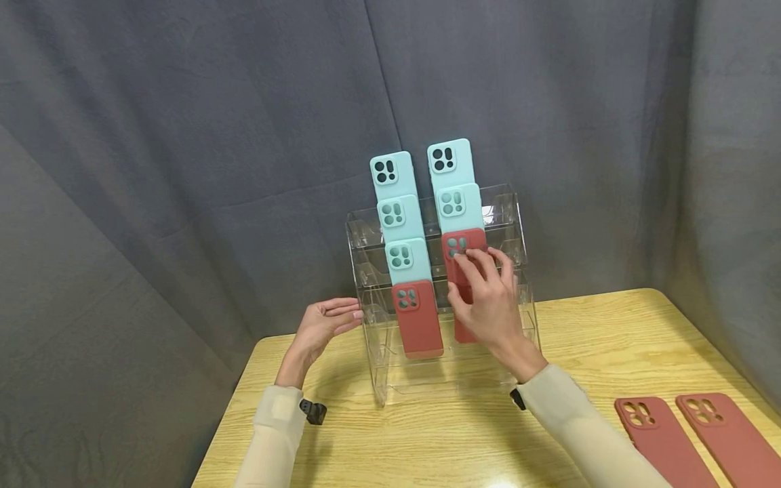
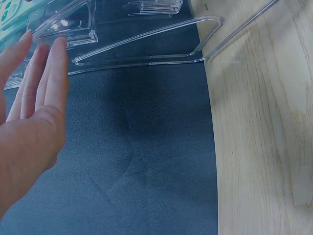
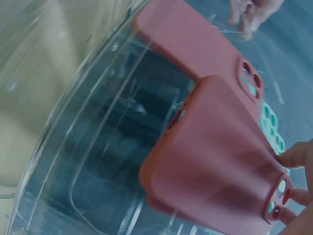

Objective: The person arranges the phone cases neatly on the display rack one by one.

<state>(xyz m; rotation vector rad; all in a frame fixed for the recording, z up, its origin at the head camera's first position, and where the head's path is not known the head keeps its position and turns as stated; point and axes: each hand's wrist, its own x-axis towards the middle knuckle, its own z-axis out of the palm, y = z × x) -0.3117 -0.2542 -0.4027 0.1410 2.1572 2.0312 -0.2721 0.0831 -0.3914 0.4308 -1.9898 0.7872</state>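
A clear tiered display stand (image 1: 379, 379) holds two columns of phone cases. The left column has several mint phone cases (image 1: 403, 220) above a red phone case (image 1: 421, 332). Mint cases (image 1: 459, 210) also top the right column. My right hand (image 1: 488, 305) pinches a red phone case (image 3: 215, 161) near its camera cutouts, thumb at one edge. Behind it shows the edge of another red case (image 3: 164, 206); the hand partly hides both in the head view. My left hand (image 1: 320, 329), fingers nearly straight in the left wrist view, touches the stand's left side with its fingertips.
Two red phone cases (image 1: 665, 440) lie side by side at the table's right front. The stand is on a wood-grain table (image 1: 586, 352) close to a grey curtain (image 1: 244, 135) that hangs behind and at both sides.
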